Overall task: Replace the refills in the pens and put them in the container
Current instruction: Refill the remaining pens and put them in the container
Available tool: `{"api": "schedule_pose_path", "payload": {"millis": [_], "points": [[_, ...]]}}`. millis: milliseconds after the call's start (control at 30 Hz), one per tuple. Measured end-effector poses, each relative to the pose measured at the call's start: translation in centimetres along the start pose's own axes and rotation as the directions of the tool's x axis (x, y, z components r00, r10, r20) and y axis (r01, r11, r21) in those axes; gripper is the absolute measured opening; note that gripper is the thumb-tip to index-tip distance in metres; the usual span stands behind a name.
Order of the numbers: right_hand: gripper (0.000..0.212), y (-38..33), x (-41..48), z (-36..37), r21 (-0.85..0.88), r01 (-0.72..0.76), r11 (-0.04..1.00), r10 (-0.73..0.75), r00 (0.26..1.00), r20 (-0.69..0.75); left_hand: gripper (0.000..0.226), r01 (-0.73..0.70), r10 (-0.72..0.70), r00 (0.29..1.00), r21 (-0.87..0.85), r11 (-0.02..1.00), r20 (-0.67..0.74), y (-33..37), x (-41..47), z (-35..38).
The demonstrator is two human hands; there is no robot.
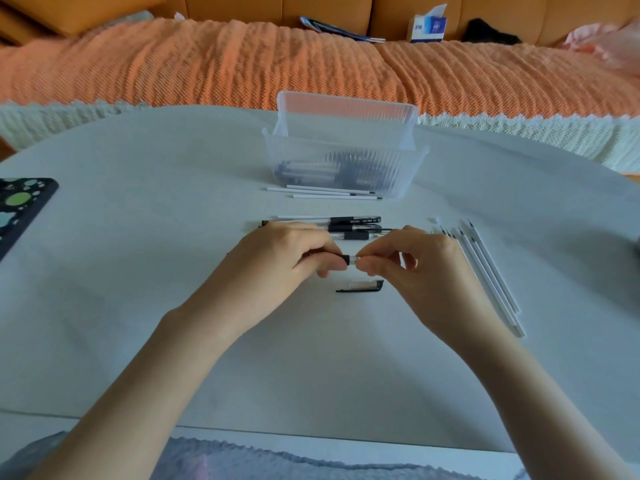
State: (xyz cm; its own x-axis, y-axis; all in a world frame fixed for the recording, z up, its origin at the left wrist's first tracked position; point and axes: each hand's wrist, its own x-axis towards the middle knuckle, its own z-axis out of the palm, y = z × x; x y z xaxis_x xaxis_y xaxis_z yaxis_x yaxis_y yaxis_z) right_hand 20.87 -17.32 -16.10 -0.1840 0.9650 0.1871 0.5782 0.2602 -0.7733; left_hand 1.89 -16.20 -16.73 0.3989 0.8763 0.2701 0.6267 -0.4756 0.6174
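My left hand grips a pen by its black grip, the barrel hidden inside the fist. My right hand pinches the clear tip end of that same pen. The pen's cap lies on the white table just below my fingers. Three more pens lie side by side behind my hands. Several white refills lie in a fan at the right. Three refills rest in front of the clear ribbed container, which holds several pens.
A dark tablet with green dots lies at the table's left edge. A small white piece sits near the refill tips. Behind the table is a sofa with an orange cover, a tissue box and a booklet.
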Motion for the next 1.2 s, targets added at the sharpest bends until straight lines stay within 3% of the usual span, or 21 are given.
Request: {"api": "schedule_pose_path", "payload": {"millis": [300,533,767,1067,1200], "points": [[0.01,-0.1,0.0,-0.1,0.037,-0.003,0.999,0.004,1.0,-0.015,0.037,0.022,-0.019,0.998,0.051,0.998,-0.064,0.3,-0.2,-0.2],[0.008,0.0,0.1,-0.2,0.035,0.005,0.999,-0.004,1.0,-0.029,0.011,0.033,-0.029,0.997,0.053,0.998,-0.072,0.5,-0.2,-0.1],[0.009,0.0,0.0,-0.3,0.034,0.009,0.999,-0.008,1.0,-0.022,0.028,0.015,-0.009,0.998,0.085,0.996,-0.066,0.3,-0.2,-0.2],[0.005,0.6,0.3,-0.6,0.016,-0.029,0.999,0.03,0.996,-0.081,0.014,0.055,-0.046,0.991,0.068,0.996,-0.127,-0.3,-0.2,-0.3],[0.004,1.0,0.2,0.0,-0.088,-0.056,0.995,0.053,0.998,-0.039,0.012,0.081,-0.073,0.987,0.056,0.995,-0.144,-0.4,-0.3,-0.4]]}}
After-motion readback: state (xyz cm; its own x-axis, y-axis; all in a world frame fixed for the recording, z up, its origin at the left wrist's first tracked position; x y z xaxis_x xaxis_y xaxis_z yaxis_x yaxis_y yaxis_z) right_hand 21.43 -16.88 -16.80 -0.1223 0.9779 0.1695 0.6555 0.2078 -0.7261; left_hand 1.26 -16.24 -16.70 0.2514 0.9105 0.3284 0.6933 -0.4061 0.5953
